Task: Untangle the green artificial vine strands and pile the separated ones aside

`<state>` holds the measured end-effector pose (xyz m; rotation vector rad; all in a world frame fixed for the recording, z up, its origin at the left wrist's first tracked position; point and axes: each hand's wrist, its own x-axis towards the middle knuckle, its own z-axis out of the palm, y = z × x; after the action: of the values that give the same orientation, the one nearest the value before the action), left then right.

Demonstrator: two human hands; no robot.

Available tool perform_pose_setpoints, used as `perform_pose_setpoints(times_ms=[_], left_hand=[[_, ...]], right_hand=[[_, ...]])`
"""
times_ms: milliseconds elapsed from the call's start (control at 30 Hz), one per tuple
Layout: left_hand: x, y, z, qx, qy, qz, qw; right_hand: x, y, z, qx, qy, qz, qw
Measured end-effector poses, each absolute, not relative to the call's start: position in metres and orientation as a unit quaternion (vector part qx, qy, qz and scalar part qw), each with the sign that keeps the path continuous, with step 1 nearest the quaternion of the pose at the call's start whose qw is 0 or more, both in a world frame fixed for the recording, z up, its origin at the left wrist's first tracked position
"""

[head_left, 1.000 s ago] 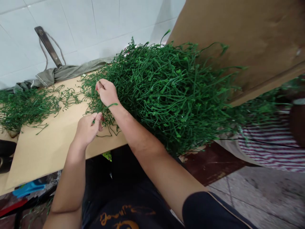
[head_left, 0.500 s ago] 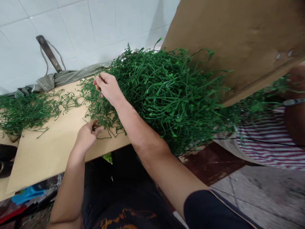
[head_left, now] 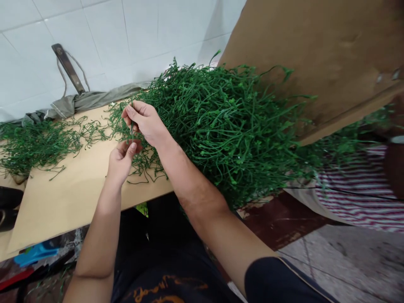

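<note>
A thin green plastic stem [head_left: 131,131] runs upright between my two hands. My right hand [head_left: 143,120] pinches its upper part, with the fingers closed. Just below, my left hand [head_left: 123,158] closes thumb and fingers on the lower end. Behind and right of my right hand rises a big heap of green stems [head_left: 221,122]. Some loose stems [head_left: 147,164] lie on the tan board [head_left: 78,189] beside my hands. A smaller pile of green stems [head_left: 34,143] rests at the board's left end.
Brown cardboard [head_left: 309,63] stands behind the heap at right. A dark strap handle [head_left: 67,67] leans on the tiled wall [head_left: 97,33], above a grey cloth [head_left: 94,99]. A person in striped cloth [head_left: 356,185] is at far right. Blue plastic [head_left: 38,252] lies below the board.
My left hand has moved up to just below my right hand and has closed on the lower end of the stem. My right hand stays near the same place.
</note>
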<state>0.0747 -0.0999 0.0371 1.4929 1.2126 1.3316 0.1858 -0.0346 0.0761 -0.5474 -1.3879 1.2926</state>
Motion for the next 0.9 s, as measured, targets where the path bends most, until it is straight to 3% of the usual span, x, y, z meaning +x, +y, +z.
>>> perform_pose_setpoints(times_ms=[300, 467, 667, 900], left_hand=[[0.064, -0.13, 0.026, 0.619, 0.51, 0.472, 0.366], [0.056, -0.128, 0.037, 0.565, 0.505, 0.545, 0.359], [0.065, -0.123, 0.051, 0.588, 0.482, 0.534, 0.37], [0.059, -0.127, 0.05, 0.703, 0.506, 0.428, 0.258]], right_hand=[[0.195, -0.032, 0.072, -0.199, -0.447, 0.632, 0.601], [0.193, -0.041, 0.076, -0.184, -0.449, 0.663, 0.57], [0.181, -0.049, 0.071, -0.194, -0.515, 0.641, 0.536], [0.173, -0.048, 0.065, -0.281, -0.53, 0.593, 0.537]])
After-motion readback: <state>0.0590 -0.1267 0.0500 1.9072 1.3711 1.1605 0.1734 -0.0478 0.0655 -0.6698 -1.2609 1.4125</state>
